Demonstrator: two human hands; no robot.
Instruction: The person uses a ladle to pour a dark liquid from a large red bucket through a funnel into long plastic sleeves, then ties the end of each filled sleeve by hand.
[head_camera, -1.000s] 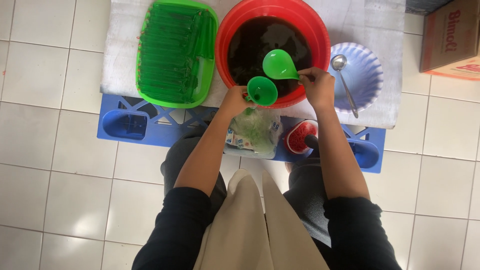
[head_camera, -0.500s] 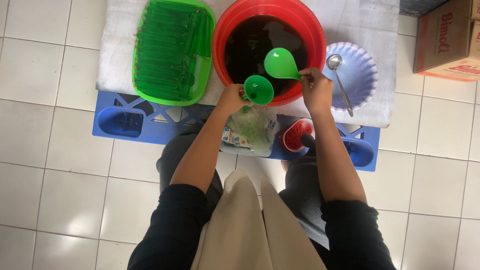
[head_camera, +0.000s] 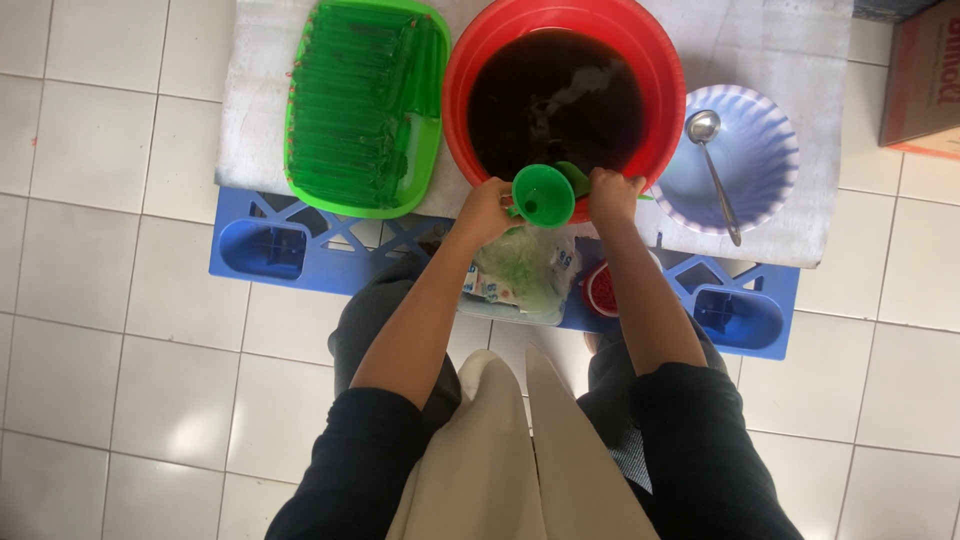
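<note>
The red basin (head_camera: 565, 90) of dark liquid is the landmark here, sitting on a pale cloth-covered surface (head_camera: 760, 40) that rests on a blue plastic crate (head_camera: 300, 250). To the basin's left lies a green tray (head_camera: 365, 105) stacked with long green tubes; to its right sits a pale fluted bowl (head_camera: 745, 150) with a metal spoon (head_camera: 715, 170) across it. At the basin's near rim, the left hand (head_camera: 485, 208) is closed around a green funnel (head_camera: 543, 194), held over a clear plastic bag (head_camera: 525, 270) just below the rim. The right hand (head_camera: 613, 195) grips the handle of a green ladle (head_camera: 575, 177), whose bowl half a second ago stood raised and tilted over the middle of the liquid; it has now dropped to the near rim, right behind the funnel, mostly hidden by it. The funnel has hardly moved. By my reading, the ladle has been brought in to pour into the funnel. A small red container (head_camera: 600, 290) sits below the basin, beside the right forearm.
</note>
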